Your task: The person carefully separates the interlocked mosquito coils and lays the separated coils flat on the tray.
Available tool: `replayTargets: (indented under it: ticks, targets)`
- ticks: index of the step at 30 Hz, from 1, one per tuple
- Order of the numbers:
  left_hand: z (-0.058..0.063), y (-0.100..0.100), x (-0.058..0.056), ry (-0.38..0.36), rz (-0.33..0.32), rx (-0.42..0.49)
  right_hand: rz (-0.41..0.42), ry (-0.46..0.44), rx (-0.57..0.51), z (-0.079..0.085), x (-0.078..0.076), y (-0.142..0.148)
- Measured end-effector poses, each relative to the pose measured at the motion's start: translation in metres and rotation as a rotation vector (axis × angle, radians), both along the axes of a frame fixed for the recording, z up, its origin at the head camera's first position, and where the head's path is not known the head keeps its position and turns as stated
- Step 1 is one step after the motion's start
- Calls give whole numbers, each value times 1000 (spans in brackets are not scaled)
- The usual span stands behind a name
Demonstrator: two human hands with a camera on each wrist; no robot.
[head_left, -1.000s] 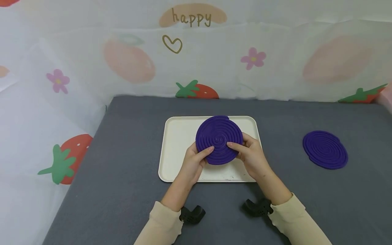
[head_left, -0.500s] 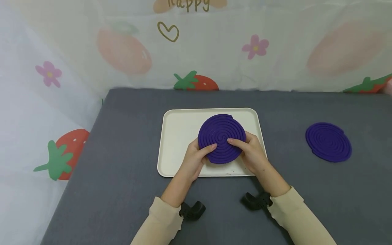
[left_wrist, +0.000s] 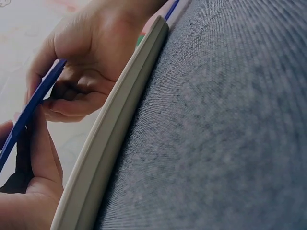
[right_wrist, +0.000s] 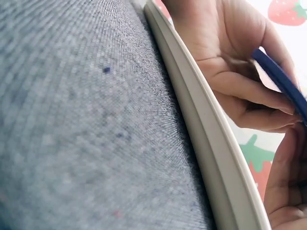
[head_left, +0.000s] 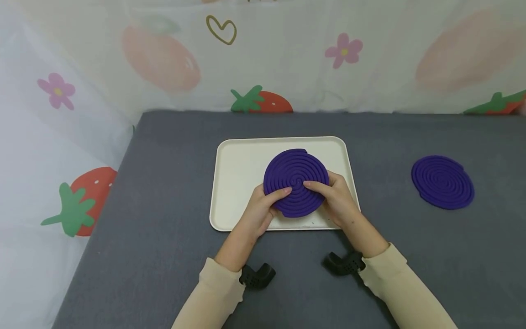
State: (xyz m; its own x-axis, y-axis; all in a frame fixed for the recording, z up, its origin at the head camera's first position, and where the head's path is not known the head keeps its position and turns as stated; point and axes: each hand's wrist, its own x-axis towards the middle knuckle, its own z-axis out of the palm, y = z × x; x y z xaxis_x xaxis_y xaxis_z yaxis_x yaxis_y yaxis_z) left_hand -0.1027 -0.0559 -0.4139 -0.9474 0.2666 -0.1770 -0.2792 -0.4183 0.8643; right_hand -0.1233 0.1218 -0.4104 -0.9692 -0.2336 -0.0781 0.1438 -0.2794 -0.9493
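The person's left hand (head_left: 260,211) and right hand (head_left: 340,201) both grip a purple spiral disc (head_left: 297,171) by its lower sides, 2 thumbs on its face and fingers behind. It is held tilted above a cream tray (head_left: 234,183), which rests on the gray table (head_left: 164,192).

The main risk is probably distortion: if the material is as soft and doughy as it looks, thumbs pressing this near the center could dent or part the coils. The upper half shows no support from the front, so it might sag or fold back. Drawing the hands apart could pull the winding open, and slackening either side alone could let the disc tip onto the tray.

The disc looks matte, deep purple and closely wound, with 1 stepped end at its top edge; edge-on in the wrist views it is thin. A matching coil (head_left: 443,183) lies flat, well apart on the right.
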Motion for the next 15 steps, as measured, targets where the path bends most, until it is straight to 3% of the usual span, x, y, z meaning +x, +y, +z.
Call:
replayTargets:
  ticks: [15]
  targets:
    - [0, 0, 0, 48, 0, -28, 7, -16, -18, 1, 1, -1]
